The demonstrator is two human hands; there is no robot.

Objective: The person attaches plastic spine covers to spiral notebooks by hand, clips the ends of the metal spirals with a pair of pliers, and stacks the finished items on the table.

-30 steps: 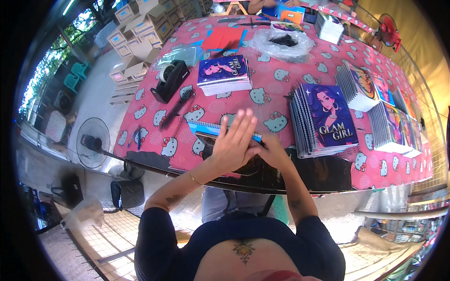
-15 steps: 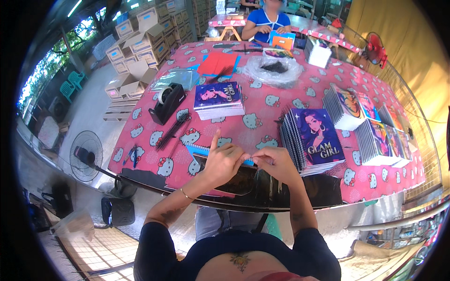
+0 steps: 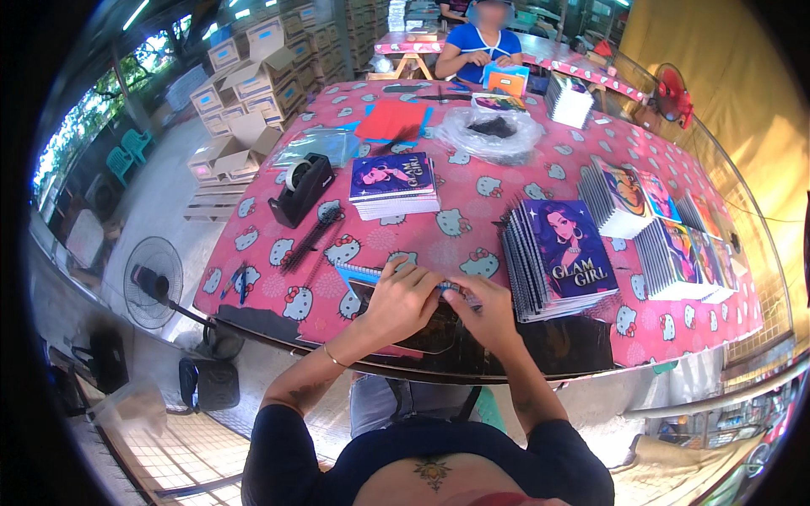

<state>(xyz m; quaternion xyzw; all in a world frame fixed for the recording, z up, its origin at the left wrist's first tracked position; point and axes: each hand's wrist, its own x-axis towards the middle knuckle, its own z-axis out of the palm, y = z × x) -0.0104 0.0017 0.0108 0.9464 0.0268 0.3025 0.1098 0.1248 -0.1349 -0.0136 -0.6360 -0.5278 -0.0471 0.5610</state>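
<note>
A notebook (image 3: 359, 273) with a blue strip along its bound edge lies at the near edge of the table, mostly hidden beneath my hands. My left hand (image 3: 403, 297) presses over that edge with its fingers bent and close together. At the right end of the same edge, my right hand (image 3: 488, 310) pinches with thumb and fingers. Between the fingertips a bit of blue shows; the wire coil there is too small to make out. To the right stands a tall stack of purple spiral notebooks (image 3: 567, 253). A lower stack (image 3: 392, 181) sits beyond my hands.
On the pink patterned table (image 3: 472, 228) are a black tape dispenser (image 3: 302, 190), loose black coils (image 3: 312, 239), pens (image 3: 241, 282), a plastic bag (image 3: 489, 133) and red sheets (image 3: 392, 120). More notebook stacks (image 3: 675, 253) stand at right. Across the table sits a co-worker (image 3: 483, 46).
My left index finger, raised before, has come down onto the notebook. My right hand has turned slightly and shifted a little lower, staying at the edge's right end.
</note>
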